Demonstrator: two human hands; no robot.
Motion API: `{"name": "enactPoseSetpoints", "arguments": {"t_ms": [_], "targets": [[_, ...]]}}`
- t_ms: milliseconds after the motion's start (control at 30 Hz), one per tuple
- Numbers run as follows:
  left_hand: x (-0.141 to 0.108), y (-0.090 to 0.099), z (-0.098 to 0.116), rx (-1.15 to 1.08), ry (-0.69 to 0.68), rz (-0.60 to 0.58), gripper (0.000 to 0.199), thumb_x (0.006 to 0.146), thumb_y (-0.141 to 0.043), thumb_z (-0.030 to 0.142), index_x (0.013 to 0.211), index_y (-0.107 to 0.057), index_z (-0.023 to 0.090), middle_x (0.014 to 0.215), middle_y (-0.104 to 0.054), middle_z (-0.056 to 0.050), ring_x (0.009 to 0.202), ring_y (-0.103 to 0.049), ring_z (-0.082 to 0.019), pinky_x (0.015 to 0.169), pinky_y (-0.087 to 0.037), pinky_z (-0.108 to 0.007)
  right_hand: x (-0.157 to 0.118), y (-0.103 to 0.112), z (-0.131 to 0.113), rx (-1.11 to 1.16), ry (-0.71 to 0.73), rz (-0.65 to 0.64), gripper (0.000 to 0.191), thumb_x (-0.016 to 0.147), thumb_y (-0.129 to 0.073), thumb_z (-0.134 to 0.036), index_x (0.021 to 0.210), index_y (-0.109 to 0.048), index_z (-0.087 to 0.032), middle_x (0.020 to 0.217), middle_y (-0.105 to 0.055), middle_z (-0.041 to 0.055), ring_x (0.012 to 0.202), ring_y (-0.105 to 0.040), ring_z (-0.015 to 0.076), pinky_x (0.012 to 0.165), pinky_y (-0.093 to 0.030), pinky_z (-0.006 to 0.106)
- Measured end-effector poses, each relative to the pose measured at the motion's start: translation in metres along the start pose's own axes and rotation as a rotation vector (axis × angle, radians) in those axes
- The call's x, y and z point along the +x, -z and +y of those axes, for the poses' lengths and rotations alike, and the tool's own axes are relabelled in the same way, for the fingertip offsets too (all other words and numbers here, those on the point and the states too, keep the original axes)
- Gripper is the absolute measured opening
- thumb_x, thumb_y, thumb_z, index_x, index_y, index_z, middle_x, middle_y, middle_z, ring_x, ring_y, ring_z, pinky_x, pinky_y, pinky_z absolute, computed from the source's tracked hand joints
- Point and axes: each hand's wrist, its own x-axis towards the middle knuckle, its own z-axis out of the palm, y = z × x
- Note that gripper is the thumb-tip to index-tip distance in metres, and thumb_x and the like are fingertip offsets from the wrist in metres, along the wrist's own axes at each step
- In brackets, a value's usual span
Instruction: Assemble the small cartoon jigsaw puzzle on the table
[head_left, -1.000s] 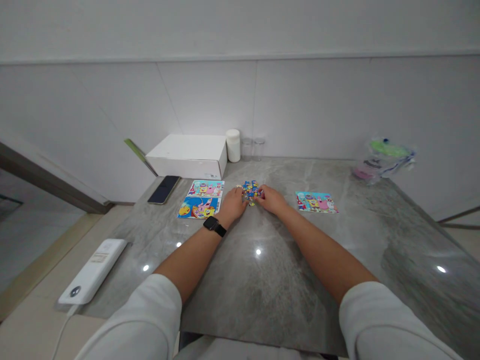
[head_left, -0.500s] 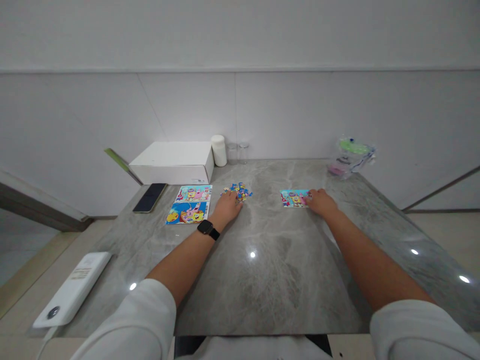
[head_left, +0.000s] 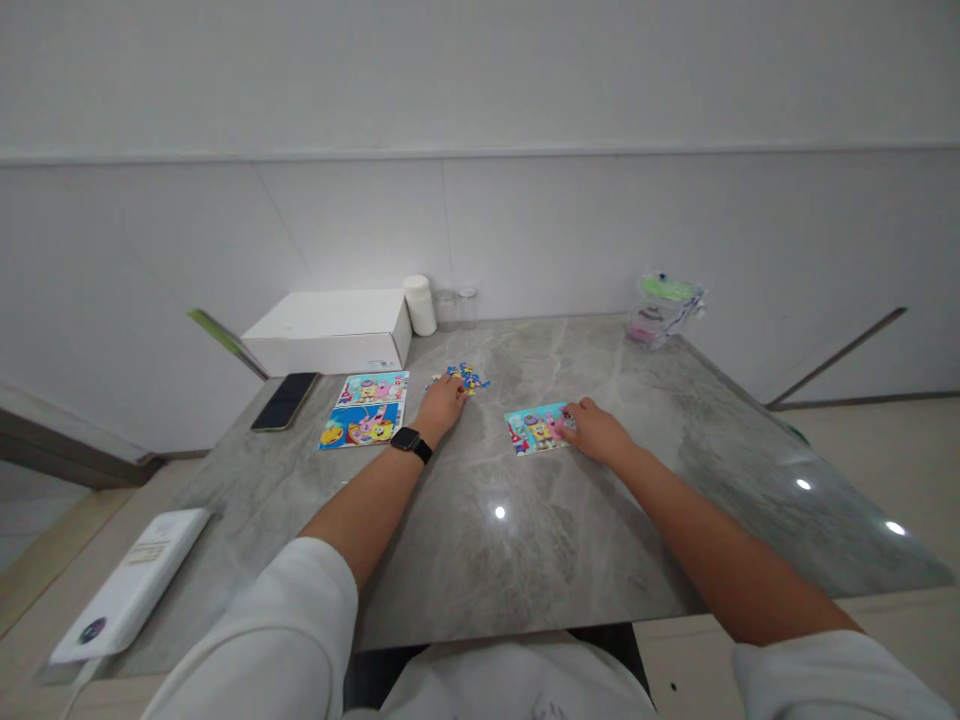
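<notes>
My left hand (head_left: 441, 402), with a black watch on its wrist, rests at the near edge of a small heap of blue and yellow puzzle pieces (head_left: 471, 377). Its fingers are bent down among the pieces; whatever they pinch is hidden. Farther right, my right hand (head_left: 598, 430) grips the right edge of a colourful cartoon picture card (head_left: 536, 430), which lies flat and slightly turned on the table. To the left of my left hand lies a larger two-panel cartoon sheet (head_left: 365, 411).
A black phone (head_left: 286, 402) lies left of the sheet, before a white box (head_left: 328, 332). A white bottle (head_left: 420, 306) and clear glasses (head_left: 466, 305) stand by the wall. A plastic bag (head_left: 664, 310) sits back right, a white power bank (head_left: 133, 583) front left, on the grey table (head_left: 517, 560).
My right hand has drawn the picture card nearer and to the left, turning it slightly. My left hand stays at the heap. The view has shifted a little.
</notes>
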Motion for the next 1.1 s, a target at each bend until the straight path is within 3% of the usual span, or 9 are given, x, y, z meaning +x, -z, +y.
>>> {"name": "enactPoseSetpoints", "arguments": {"t_ms": [200, 300, 400, 500, 633, 800, 1000, 1100], "targets": [[-0.05, 0.015, 0.001, -0.074, -0.036, -0.031, 0.021, 0.098, -0.064, 0.032, 0.115, -0.066, 0.019, 0.114, -0.071, -0.009, 0.105, -0.068, -0.023, 0.095, -0.054, -0.034, -0.014, 0.001, -0.068, 0.021, 0.175, -0.058, 0.043, 0.098, -0.065, -0.05, 0.126, -0.066, -0.016, 0.127, -0.068, 0.017, 0.113, -0.069, 0.0269, 0.093, -0.05, 0.031], [-0.072, 0.023, 0.001, -0.107, -0.086, -0.082, 0.033, 0.094, -0.07, 0.042, 0.118, -0.067, 0.02, 0.116, -0.07, -0.01, 0.106, -0.068, -0.025, 0.097, -0.054, -0.036, -0.002, 0.003, -0.099, 0.009, 0.24, -0.091, 0.043, 0.097, -0.066, -0.052, 0.124, -0.065, -0.018, 0.121, -0.073, 0.0161, 0.111, -0.07, 0.0282, 0.091, -0.05, 0.033], [-0.079, 0.032, -0.004, -0.034, -0.074, -0.116, 0.042, 0.087, -0.079, 0.045, 0.119, -0.069, 0.02, 0.115, -0.07, -0.013, 0.109, -0.068, -0.03, 0.099, -0.053, -0.04, 0.019, 0.009, -0.117, 0.015, 0.268, -0.117, 0.053, 0.095, -0.069, -0.051, 0.135, -0.061, -0.019, 0.126, -0.073, 0.0164, 0.113, -0.07, 0.0289, 0.091, -0.051, 0.034], [-0.072, 0.039, -0.008, 0.05, -0.076, -0.153, 0.032, 0.085, -0.08, 0.038, 0.11, -0.073, 0.02, 0.114, -0.071, -0.014, 0.109, -0.067, -0.032, 0.099, -0.051, -0.041, 0.043, 0.018, -0.124, 0.029, 0.274, -0.081, 0.057, 0.093, -0.074, -0.042, 0.142, -0.057, -0.018, 0.133, -0.071, 0.0164, 0.117, -0.068, 0.0268, 0.095, -0.049, 0.032], [-0.061, 0.036, -0.005, 0.001, -0.164, -0.243, 0.028, 0.09, -0.076, 0.043, 0.107, -0.073, 0.021, 0.109, -0.072, -0.011, 0.102, -0.068, -0.028, 0.091, -0.053, -0.036, 0.061, 0.022, -0.123, 0.001, 0.291, -0.225, 0.046, 0.085, -0.083, -0.04, 0.124, -0.07, -0.021, 0.122, -0.075, 0.0126, 0.108, -0.07, 0.0267, 0.088, -0.051, 0.031], [-0.065, 0.02, 0.003, -0.022, -0.279, -0.188, 0.029, 0.095, -0.069, 0.045, 0.11, -0.071, 0.02, 0.11, -0.07, -0.011, 0.105, -0.066, -0.028, 0.094, -0.052, -0.039, 0.062, 0.008, -0.118, -0.006, 0.353, -0.243, 0.039, 0.082, -0.084, -0.042, 0.114, -0.074, -0.022, 0.117, -0.075, 0.0119, 0.107, -0.07, 0.0274, 0.085, -0.05, 0.031], [-0.066, 0.014, 0.004, -0.034, -0.259, -0.174, 0.03, 0.095, -0.07, 0.046, 0.11, -0.071, 0.02, 0.107, -0.069, -0.011, 0.101, -0.065, -0.029, 0.091, -0.052, -0.042, 0.063, 0.007, -0.114, 0.024, 0.366, -0.253, 0.037, 0.08, -0.085, -0.039, 0.112, -0.075, -0.023, 0.114, -0.075, 0.0094, 0.102, -0.07, 0.0256, 0.08, -0.049, 0.029], [-0.066, 0.015, 0.003, -0.043, -0.252, -0.177, 0.028, 0.095, -0.069, 0.044, 0.11, -0.071, 0.021, 0.107, -0.069, -0.011, 0.101, -0.065, -0.028, 0.091, -0.052, -0.041, 0.064, 0.009, -0.115, 0.028, 0.379, -0.249, 0.025, 0.083, -0.081, -0.031, 0.106, -0.077, -0.022, 0.11, -0.076, 0.0093, 0.099, -0.07, 0.0244, 0.079, -0.047, 0.029]]}}
